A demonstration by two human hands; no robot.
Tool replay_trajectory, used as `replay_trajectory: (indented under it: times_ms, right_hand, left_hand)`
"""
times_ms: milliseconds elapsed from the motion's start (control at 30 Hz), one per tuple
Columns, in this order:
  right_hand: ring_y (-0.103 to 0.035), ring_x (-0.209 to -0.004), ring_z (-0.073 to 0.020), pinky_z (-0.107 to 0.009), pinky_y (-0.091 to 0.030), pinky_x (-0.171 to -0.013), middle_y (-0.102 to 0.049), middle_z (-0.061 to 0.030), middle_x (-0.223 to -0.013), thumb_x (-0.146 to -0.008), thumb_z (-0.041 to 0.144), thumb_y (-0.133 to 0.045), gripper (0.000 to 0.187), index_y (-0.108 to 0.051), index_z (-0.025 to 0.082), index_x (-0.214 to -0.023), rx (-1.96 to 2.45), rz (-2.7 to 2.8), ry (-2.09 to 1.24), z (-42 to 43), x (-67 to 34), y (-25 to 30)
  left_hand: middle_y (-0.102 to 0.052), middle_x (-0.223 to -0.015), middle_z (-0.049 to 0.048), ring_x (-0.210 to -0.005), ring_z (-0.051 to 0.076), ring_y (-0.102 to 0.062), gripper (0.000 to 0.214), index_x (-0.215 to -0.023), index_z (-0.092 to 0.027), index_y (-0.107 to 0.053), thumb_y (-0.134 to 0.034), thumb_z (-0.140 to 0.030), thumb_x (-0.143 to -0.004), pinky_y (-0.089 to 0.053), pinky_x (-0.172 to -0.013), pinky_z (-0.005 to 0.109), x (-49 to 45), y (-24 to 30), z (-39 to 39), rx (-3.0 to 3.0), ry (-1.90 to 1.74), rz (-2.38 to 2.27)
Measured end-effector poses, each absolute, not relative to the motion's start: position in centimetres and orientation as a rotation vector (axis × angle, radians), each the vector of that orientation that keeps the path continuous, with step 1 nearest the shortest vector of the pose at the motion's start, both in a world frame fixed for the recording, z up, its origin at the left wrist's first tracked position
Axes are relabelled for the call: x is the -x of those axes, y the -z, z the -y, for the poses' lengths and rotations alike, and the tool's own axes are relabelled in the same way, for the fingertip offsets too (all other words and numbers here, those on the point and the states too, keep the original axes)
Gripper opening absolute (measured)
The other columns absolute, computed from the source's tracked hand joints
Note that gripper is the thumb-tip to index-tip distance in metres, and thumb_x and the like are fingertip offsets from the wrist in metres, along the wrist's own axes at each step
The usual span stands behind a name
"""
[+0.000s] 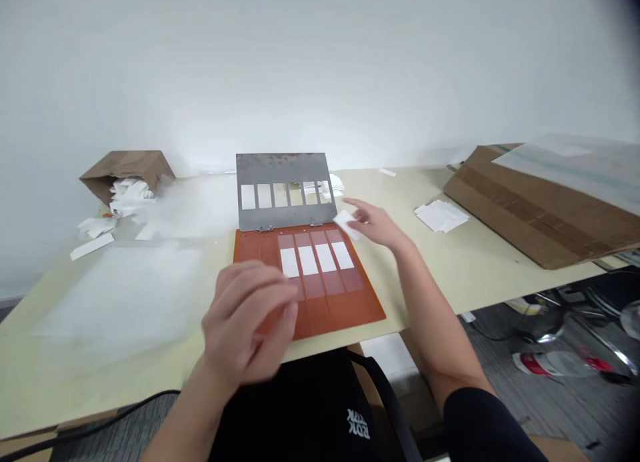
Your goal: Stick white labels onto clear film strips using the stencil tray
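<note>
An orange base plate [350, 302] lies on the table in front of me, with several white rectangular pieces [317, 259] set in its slots. A grey metal stencil lid [283, 165] with several rectangular windows stands hinged open at its far edge. My right hand [377, 225] hovers by the plate's far right corner and pinches a small white piece [346, 222]. My left hand [247, 322] floats over the plate's near left part, fingers curled loosely, with nothing visible in it.
A tipped brown paper bag [127, 169] spills white scraps at the far left. Clear plastic sheets [125, 295] cover the table's left side. A stack of white pieces [441, 215] and a flat cardboard box [540, 215] lie to the right. A black chair back [310, 409] is below me.
</note>
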State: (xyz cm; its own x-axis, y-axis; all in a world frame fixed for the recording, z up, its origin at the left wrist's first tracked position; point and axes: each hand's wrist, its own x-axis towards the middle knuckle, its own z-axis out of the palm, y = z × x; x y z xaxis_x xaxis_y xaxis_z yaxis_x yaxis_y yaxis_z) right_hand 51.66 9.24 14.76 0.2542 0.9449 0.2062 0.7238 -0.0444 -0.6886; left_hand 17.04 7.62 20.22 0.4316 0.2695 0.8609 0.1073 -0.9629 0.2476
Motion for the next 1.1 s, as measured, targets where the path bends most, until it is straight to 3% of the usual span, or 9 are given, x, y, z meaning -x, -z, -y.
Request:
replay_trajectory:
  times_ms: [100, 200, 267, 467, 567, 700, 867, 967, 1100]
  right_hand:
    - [-0.063, -0.088, -0.0240, -0.043, -0.046, -0.087, -0.070, -0.0065, -0.094, -0.075, 0.033, -0.064, 0.075, -0.045, 0.022, -0.146, 2.211, 1.159, -0.281, -6.9, -58.0, -13.4]
    - [-0.057, -0.108, -0.0360, -0.065, -0.028, -0.099, -0.065, -0.0138, -0.121, -0.073, 0.040, -0.065, 0.080, -0.041, 0.020, -0.146, 2.360, 0.966, -0.137, -5.5, -61.6, -11.4]
    - [-0.054, -0.114, -0.0373, -0.068, -0.023, -0.099, -0.059, -0.0126, -0.133, -0.075, 0.044, -0.062, 0.076, -0.041, 0.024, -0.145, 2.399, 0.883, -0.029, -5.3, -62.4, -10.3]
    - [-0.063, -0.103, -0.0301, -0.054, -0.039, -0.096, -0.065, -0.0100, -0.123, -0.076, 0.045, -0.064, 0.055, -0.059, 0.022, -0.126, 2.137, 1.197, -0.046, -8.0, -58.4, -10.7]
    - [-0.064, -0.100, -0.0246, -0.044, -0.047, -0.092, -0.067, -0.0063, -0.120, -0.078, 0.046, -0.066, 0.044, -0.065, 0.023, -0.116, 1.892, 1.488, -0.234, -10.1, -53.9, -12.6]
    - [-0.064, -0.108, -0.0223, -0.040, -0.049, -0.095, -0.067, -0.0042, -0.119, -0.081, 0.043, -0.067, 0.037, -0.066, 0.023, -0.113, 1.582, 1.715, -0.552, -12.3, -47.5, -13.6]
    - [-0.061, -0.110, -0.0231, -0.047, -0.030, -0.102, -0.069, -0.0028, -0.115, -0.092, 0.036, -0.057, 0.021, -0.063, 0.024, -0.109, 1.535, 1.932, -0.270, -12.0, -43.0, -12.4]
    - [-0.058, -0.111, -0.0233, -0.047, -0.023, -0.101, -0.070, -0.0018, -0.110, -0.094, 0.032, -0.055, 0.012, -0.059, 0.023, -0.101, 1.573, 1.998, -0.261, -11.1, -42.8, -11.7]
    - [-0.053, -0.119, -0.0259, -0.044, -0.022, -0.098, -0.067, -0.0020, -0.119, -0.088, 0.041, -0.064, 0.024, -0.051, 0.023, -0.097, 1.570, 2.062, -0.323, -10.6, -42.9, -11.2]
  left_hand:
    - [-0.066, -0.094, 0.0036, -0.090, 0.016, -0.062, 0.014, -0.094, -0.018, -0.062, -0.062, -0.009, -0.083, -0.049, -0.084, 0.035, -18.9, -19.9, -12.7, -2.618, -1.534, -0.404]
    - [-0.067, -0.100, 0.0030, -0.098, 0.017, -0.061, 0.011, -0.099, -0.019, -0.064, -0.060, -0.018, -0.089, -0.048, -0.091, 0.034, -19.4, -19.3, -16.5, -2.573, -1.404, -0.703]
    - [-0.067, -0.102, 0.0021, -0.098, 0.017, -0.061, 0.013, -0.100, -0.020, -0.065, -0.057, -0.024, -0.091, -0.047, -0.091, 0.033, -19.2, -18.7, -18.1, -2.556, -1.274, -0.825]
    - [-0.068, -0.105, 0.0012, -0.096, 0.019, -0.062, 0.020, -0.100, -0.022, -0.068, -0.057, -0.034, -0.088, -0.049, -0.080, 0.032, -18.9, -17.0, -21.6, -2.463, -1.031, -1.101]
    - [-0.069, -0.107, 0.0024, -0.094, 0.019, -0.062, 0.022, -0.099, -0.021, -0.069, -0.058, -0.034, -0.085, -0.049, -0.075, 0.031, -19.4, -16.7, -23.6, -2.292, -1.117, -1.234]
    - [-0.070, -0.105, 0.0021, -0.087, 0.016, -0.063, 0.022, -0.100, -0.021, -0.069, -0.055, -0.033, -0.087, -0.048, -0.075, 0.030, -20.5, -16.3, -24.2, -2.148, -1.159, -1.241]
    - [-0.070, -0.106, 0.0043, -0.099, 0.022, -0.063, 0.021, -0.098, -0.021, -0.068, -0.049, -0.028, -0.092, -0.039, -0.092, 0.043, -20.9, -13.8, -21.5, -2.689, -0.763, -0.886]
    - [-0.070, -0.107, 0.0063, -0.100, 0.022, -0.062, 0.022, -0.099, -0.020, -0.067, -0.045, -0.024, -0.095, -0.033, -0.091, 0.045, -20.5, -12.1, -20.3, -2.797, -0.735, -0.843]
    - [-0.071, -0.107, 0.0057, -0.099, 0.022, -0.062, 0.022, -0.102, -0.020, -0.066, -0.046, -0.019, -0.093, -0.029, -0.086, 0.044, -20.1, -11.0, -20.0, -2.770, -0.745, -0.821]
